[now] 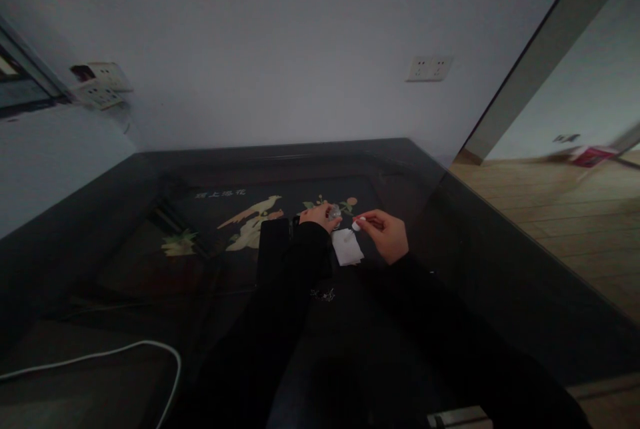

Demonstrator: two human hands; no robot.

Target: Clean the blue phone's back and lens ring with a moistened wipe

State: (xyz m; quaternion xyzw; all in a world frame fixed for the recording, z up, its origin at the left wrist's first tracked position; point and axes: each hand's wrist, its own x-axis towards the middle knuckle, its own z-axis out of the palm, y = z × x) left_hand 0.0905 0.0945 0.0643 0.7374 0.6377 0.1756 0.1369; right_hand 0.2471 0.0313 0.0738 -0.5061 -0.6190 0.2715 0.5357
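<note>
- Your left hand has its thumb and fingers bent about a small clear item (glass or plastic, too dim to tell), which sits at its 3 o'clock.
- Your right hand pinches a small white piece between thumb and fingertips, at that hand's 9 o'clock.
- The step in hand looks like fine work with that piece while the left steadies the clear item; the two are near each other, the piece at the clear item's 4 o'clock.
- For the next move, you would want a light, steady right pinch and a still left hand.
- Between your hands, toward 6 o'clock, white paper lies on the dark tabletop.
- At your left hand's 8 o'clock lies a flat black object; at its 6 o'clock, a small shiny cluster, too small to name.
- Farther out at 8 o'clock, a white cable curves.
</note>
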